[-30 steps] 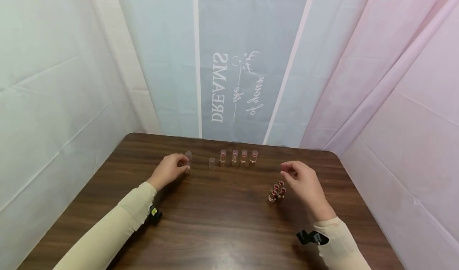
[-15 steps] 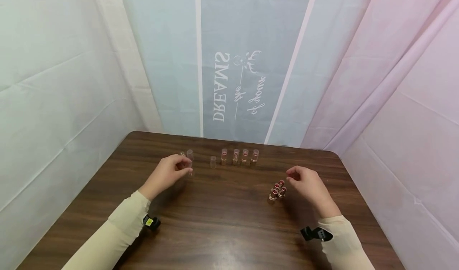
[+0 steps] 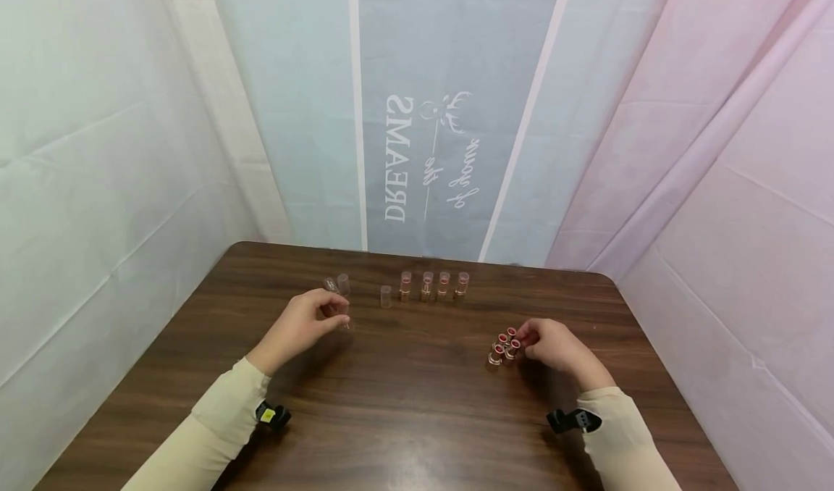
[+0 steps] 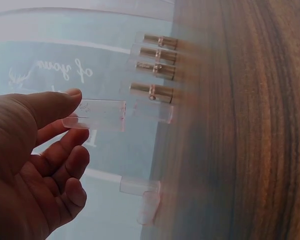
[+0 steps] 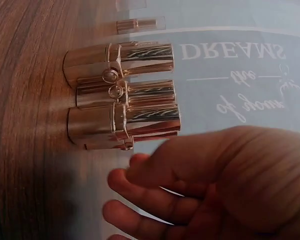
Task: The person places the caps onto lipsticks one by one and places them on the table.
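Observation:
My left hand point(image 3: 301, 328) pinches a clear plastic lipstick cap point(image 4: 106, 115) between thumb and fingers, above the table's left part. Behind it two clear caps point(image 3: 343, 283) are on the table, one of them tilted or lying. Another clear cap point(image 3: 386, 297) stands to their right. My right hand point(image 3: 557, 346) is beside a tight group of uncapped gold lipsticks point(image 3: 496, 355) with red tips, standing upright. In the right wrist view its loosely bent fingers point(image 5: 135, 212) are close to the nearest lipstick point(image 5: 147, 121), holding nothing.
Several capped lipsticks point(image 3: 444, 287) stand in a row near the back of the brown wooden table point(image 3: 404, 397). A blue cloth point(image 3: 443, 42) with mirrored lettering hangs behind the table, and pale cloth walls point(image 3: 736, 317) enclose both sides.
The left hand has drawn slightly towards the front, bringing the cap away from the two behind it. My right hand has come down beside the uncapped lipsticks.

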Tool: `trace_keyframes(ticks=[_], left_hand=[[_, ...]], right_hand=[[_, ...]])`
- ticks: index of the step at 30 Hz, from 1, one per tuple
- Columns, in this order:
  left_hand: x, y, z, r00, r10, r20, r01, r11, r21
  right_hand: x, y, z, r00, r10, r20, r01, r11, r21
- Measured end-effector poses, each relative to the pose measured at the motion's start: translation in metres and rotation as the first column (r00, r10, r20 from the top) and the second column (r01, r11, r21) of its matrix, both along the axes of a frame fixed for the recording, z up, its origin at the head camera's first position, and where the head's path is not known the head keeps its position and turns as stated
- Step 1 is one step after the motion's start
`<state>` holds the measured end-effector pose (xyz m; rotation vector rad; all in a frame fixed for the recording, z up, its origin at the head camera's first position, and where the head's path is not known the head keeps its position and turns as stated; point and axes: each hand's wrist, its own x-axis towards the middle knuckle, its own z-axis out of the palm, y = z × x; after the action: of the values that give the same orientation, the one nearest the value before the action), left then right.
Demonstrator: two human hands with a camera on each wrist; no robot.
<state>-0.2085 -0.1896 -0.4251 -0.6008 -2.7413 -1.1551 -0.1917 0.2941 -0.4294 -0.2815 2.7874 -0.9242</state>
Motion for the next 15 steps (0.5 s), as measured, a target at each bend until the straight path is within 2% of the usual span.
trace_keyframes(ticks=[3,6,15], left_hand=[[0.000,-0.002,0.000,1.000,0.004,-0.005,-0.004,1.000,0.002],[-0.002,-0.004,0.001,1.000,0.005,-0.002,-0.005,1.000,0.011],[-0.007,-0.007,-0.011,1.000,0.016,-0.002,-0.016,0.999,0.032]], right_hand=[[-0.001,0.000,-0.005,0.997,0.030,0.066,-0.026,0.998,-0.066],[-0.002,0.002,-0.009,0.993,0.063,0.099,-0.053,0.994,-0.100],[-0.003,-0.001,-0.013,0.993,0.040,0.107,-0.033,0.997,-0.063]])
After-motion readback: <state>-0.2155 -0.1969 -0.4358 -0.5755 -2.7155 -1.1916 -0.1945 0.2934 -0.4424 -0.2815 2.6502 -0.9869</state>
